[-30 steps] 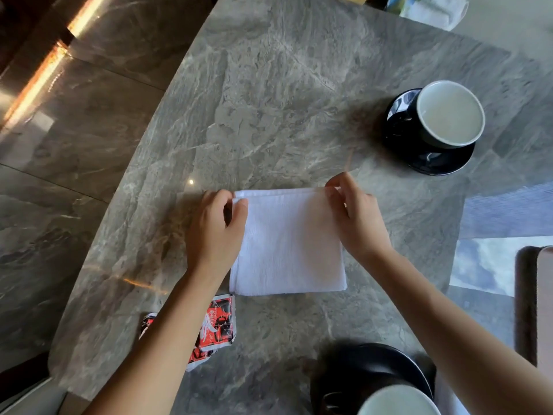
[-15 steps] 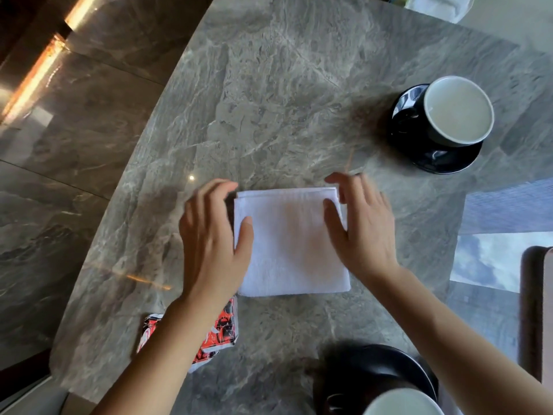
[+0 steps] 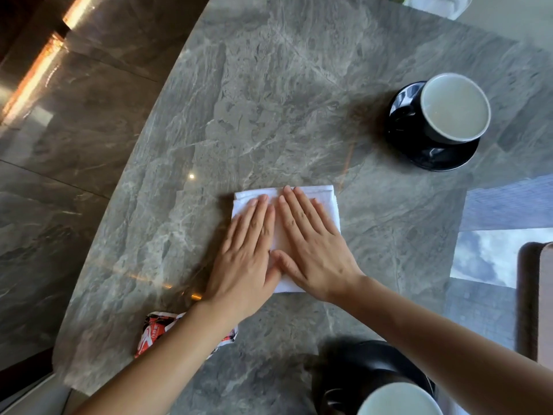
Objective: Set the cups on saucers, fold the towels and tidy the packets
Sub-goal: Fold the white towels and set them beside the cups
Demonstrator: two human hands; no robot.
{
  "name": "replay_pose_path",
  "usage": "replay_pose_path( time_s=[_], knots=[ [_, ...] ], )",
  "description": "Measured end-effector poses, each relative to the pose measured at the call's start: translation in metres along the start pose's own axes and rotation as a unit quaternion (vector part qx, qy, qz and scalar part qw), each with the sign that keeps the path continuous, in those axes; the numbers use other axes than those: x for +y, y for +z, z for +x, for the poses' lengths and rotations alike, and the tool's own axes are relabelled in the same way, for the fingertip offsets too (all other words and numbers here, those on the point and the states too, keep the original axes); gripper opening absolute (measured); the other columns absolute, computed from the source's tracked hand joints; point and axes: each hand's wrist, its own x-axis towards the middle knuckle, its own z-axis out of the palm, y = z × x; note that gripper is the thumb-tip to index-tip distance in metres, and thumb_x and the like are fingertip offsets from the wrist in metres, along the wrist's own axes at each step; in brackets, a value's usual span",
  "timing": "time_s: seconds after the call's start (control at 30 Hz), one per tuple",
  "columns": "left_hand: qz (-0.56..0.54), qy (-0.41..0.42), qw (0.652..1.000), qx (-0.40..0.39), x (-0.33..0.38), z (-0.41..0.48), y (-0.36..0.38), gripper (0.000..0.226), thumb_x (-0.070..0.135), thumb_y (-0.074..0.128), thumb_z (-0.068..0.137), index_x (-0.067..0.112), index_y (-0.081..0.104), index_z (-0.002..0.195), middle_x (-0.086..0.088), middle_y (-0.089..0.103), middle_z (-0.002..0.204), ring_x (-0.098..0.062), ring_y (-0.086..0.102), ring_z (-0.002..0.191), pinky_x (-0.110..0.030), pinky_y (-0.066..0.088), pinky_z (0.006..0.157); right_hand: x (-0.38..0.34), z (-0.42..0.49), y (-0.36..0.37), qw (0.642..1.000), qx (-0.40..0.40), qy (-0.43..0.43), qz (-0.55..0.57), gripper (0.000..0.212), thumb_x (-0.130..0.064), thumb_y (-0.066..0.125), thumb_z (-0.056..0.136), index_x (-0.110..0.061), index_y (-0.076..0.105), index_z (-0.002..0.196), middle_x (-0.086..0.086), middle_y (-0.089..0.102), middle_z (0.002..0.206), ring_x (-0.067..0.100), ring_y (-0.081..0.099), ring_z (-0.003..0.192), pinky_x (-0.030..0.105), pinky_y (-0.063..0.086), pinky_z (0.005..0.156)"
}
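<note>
Partly hidden under the left forearm: red-and-white packet (image 3: pixel 152 330) near the table (image 3: pixel 284 100) edge, print unreadable. Cut off at the bottom edge: near cup (image 3: pixel 398 399) on near saucer (image 3: pixel 359 363), both dark. Mostly covered by left hand (image 3: pixel 248 259) and right hand (image 3: pixel 314 250): white towel (image 3: pixel 326 202), folded square, mid-table. Palms pressed flat on it, fingers (image 3: pixel 263 217) straight and close together, thumbs meeting. Well apart at far right: far cup (image 3: pixel 454 107) upright on black far saucer (image 3: pixel 434 157).

table (image 3: pixel 299 85): grey marble | floor (image 3: pixel 59 175): glossy dark stone tiles
</note>
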Motion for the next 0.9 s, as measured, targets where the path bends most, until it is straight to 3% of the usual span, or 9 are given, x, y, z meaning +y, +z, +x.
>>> replay_pose_path(
  time_s=[0.23, 0.73, 0.9],
  knots=[
    [-0.007, -0.046, 0.999, -0.002, 0.002, -0.002, -0.002, 0.082, 0.053, 0.036, 0.085, 0.003, 0.017, 0.147, -0.016, 0.013, 0.156, -0.028, 0.011, 0.145, -0.044, 0.012, 0.116, 0.034, -0.017, -0.005, 0.997, -0.019, 0.066, -0.025, 0.082, -0.060, 0.017, 0.094, -0.001, 0.007, 0.150, 0.015, 0.001, 0.159, 0.026, -0.002, 0.148, 0.041, 0.004, 0.120],
    [0.014, -0.061, 0.997, -0.037, 0.005, -0.002, -0.002, 0.082, 0.056, 0.032, 0.085, 0.005, 0.018, 0.147, -0.015, 0.011, 0.157, -0.028, 0.011, 0.145, -0.052, 0.014, 0.115, 0.037, -0.022, -0.005, 0.996, -0.016, 0.085, -0.013, 0.084, -0.062, 0.017, 0.092, -0.002, 0.008, 0.150, 0.015, 0.002, 0.159, 0.025, 0.002, 0.148, 0.041, 0.005, 0.121],
    [-0.004, -0.063, 0.996, -0.056, 0.005, -0.002, -0.007, 0.087, 0.063, 0.018, 0.082, 0.009, 0.002, 0.149, -0.009, -0.010, 0.158, -0.023, -0.011, 0.145, -0.050, -0.009, 0.114, 0.039, -0.021, -0.003, 0.997, -0.004, 0.078, 0.007, 0.084, -0.062, 0.019, 0.091, -0.007, 0.002, 0.151, 0.011, -0.005, 0.159, 0.022, -0.005, 0.148, 0.040, -0.001, 0.121]
  ],
)
